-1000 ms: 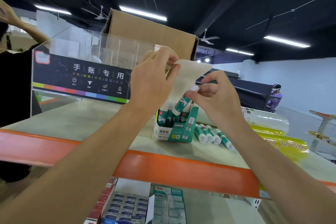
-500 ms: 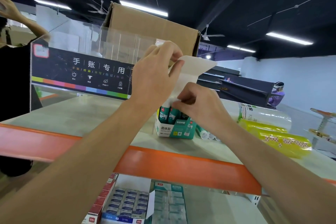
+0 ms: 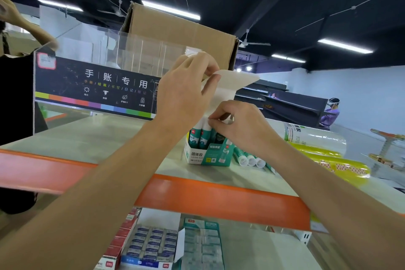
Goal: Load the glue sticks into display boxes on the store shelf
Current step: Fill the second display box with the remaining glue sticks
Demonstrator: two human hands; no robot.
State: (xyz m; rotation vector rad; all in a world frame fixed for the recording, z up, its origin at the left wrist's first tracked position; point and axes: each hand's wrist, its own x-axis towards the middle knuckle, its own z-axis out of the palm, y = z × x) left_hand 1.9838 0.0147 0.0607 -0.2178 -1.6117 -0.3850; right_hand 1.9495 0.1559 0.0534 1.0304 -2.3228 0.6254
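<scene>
A teal and white display box (image 3: 208, 156) stands on the shelf top, with several upright glue sticks (image 3: 200, 137) in it. My left hand (image 3: 186, 94) pinches the box's raised white lid flap (image 3: 232, 85) and holds it up. My right hand (image 3: 241, 125) is over the box mouth, fingers curled on the white cap of a glue stick among the others. A few loose glue sticks (image 3: 248, 158) lie on the shelf just right of the box, partly hidden by my right wrist.
A brown carton (image 3: 175, 35) and a clear acrylic organiser with a dark printed front (image 3: 98, 87) stand behind. Yellow and clear tape rolls (image 3: 328, 155) lie right. The orange shelf rail (image 3: 219, 199) runs across the front; boxed stock (image 3: 153, 245) sits below. A person stands at far left (image 3: 15, 94).
My right hand came down from the flap with a glue stick and now sits at the box mouth. My left hand kept holding the flap up.
</scene>
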